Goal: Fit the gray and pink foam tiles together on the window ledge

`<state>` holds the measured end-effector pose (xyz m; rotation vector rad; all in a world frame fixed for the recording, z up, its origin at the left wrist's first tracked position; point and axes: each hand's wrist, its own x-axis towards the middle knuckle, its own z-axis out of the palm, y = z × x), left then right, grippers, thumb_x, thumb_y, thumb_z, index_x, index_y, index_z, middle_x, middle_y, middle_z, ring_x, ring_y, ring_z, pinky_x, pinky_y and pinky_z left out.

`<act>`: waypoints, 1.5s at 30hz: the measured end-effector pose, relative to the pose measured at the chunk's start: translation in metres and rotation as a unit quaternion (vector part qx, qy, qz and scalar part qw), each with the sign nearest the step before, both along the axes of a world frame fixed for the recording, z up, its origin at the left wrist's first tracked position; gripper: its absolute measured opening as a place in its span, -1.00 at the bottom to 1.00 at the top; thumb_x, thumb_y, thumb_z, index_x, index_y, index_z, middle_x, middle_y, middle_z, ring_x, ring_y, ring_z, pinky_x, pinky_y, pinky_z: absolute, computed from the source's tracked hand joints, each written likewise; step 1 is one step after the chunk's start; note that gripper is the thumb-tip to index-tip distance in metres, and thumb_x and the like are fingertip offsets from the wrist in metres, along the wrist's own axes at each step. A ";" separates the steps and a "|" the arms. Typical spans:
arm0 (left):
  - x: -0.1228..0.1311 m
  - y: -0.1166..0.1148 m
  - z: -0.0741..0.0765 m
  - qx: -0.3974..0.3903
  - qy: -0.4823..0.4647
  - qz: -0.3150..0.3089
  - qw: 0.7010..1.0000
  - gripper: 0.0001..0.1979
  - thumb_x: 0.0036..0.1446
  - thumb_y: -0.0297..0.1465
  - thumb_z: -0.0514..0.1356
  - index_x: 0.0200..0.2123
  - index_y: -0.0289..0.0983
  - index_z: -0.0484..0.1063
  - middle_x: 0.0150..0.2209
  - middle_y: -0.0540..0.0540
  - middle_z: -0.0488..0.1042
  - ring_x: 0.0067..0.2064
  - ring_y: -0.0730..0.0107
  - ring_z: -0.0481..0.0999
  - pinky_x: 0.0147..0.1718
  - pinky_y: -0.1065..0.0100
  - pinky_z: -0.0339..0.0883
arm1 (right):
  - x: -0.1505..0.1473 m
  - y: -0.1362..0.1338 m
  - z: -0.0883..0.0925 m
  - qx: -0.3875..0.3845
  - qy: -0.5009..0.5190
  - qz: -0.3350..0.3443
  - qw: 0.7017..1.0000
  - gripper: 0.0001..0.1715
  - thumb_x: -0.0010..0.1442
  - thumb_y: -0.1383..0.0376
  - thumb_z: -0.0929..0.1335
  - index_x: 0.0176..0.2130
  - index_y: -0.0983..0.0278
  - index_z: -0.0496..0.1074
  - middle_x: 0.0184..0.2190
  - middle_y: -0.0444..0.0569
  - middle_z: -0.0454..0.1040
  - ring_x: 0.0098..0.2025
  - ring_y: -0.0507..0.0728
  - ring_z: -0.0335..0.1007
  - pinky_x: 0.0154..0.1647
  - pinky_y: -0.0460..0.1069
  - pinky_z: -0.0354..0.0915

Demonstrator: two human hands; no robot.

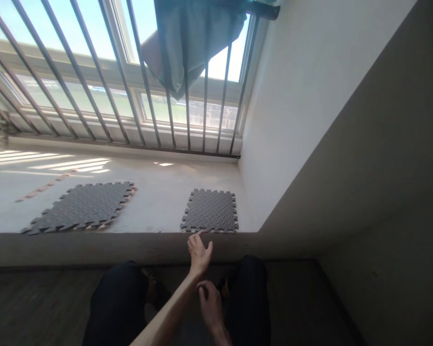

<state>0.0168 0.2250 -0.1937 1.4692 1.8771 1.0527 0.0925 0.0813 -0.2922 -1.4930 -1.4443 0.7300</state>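
A grey foam mat tile (210, 210) with a ridged surface and jigsaw edges lies flat on the white ledge (159, 211), its near side along the ledge's front edge. My left hand (199, 252) is just below that near side, thumb apart and fingers stretched towards it; I cannot tell whether a fingertip touches the tile. Lower down, close to my left wrist, my right hand (211, 303) hangs between my knees with curled fingers. Shadow hides whatever may be inside it. Farther left rests a larger piece or stack of the same grey matting (88, 206), with pinkish teeth showing beneath.
Metal bars (144, 81) stand at the ledge's back before the windows, with a grey cloth or bag (191, 43) hanging there. A thin pinkish toothed strip (46, 186) lies at left. A white wall (292, 86) bounds the right side. My knees (117, 298) are below the ledge.
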 end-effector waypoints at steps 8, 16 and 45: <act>-0.094 0.046 0.000 -0.060 0.078 0.055 0.994 -0.25 0.31 -0.26 0.16 0.48 -0.33 0.07 0.49 -0.45 0.28 0.59 -0.12 0.08 0.55 -0.23 -0.16 | 0.088 0.128 0.078 0.010 0.128 -0.166 0.978 -0.28 0.40 -0.10 0.27 0.36 0.20 0.33 0.32 0.26 0.33 -0.17 0.15 0.64 -0.18 0.15 0.63; -0.042 0.033 -0.011 -0.059 0.075 -0.057 0.994 -0.30 0.30 -0.35 0.11 0.48 -0.20 0.10 0.54 -0.27 0.28 0.61 0.07 0.07 0.57 -0.12 -0.21 | 0.128 0.154 0.073 0.018 0.096 -0.175 0.980 -0.21 0.43 -0.16 0.20 0.41 0.21 0.26 0.30 0.28 0.36 -0.12 0.16 0.59 -0.07 0.15 0.61; -0.024 0.049 0.004 -0.121 0.137 -0.161 0.970 -0.26 0.29 -0.27 0.17 0.51 -0.12 0.13 0.61 -0.26 0.12 0.65 0.07 -0.04 0.56 -0.24 -0.30 | 0.171 0.134 0.083 -0.001 0.036 -0.184 0.982 -0.15 0.41 -0.21 0.21 0.37 0.30 0.34 0.43 0.38 0.34 -0.31 0.12 0.64 -0.01 0.20 0.58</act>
